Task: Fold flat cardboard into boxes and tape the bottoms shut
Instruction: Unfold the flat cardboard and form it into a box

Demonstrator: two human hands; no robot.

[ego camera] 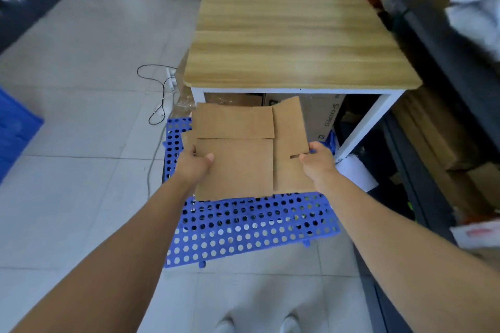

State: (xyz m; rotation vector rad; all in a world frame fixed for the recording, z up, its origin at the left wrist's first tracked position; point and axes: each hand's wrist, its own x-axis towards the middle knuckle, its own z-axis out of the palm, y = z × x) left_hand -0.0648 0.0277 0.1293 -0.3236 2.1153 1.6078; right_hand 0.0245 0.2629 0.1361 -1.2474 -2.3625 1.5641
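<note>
Cardboard sheet (235, 167) held flat, left grip (193, 163) pinching one edge, right grip (318, 161) pinching the opposite

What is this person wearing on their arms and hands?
Nothing that shows. The left hand and right hand are ungloved, both forearms bare to the picture's edge with no sleeve, and neither wrist has a watch or band. Most fingers are hidden.

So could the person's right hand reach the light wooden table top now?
Probably yes: the light wooden table top sits just beyond the right hand, nothing between, though that hand grips the flat brown cardboard.
</note>
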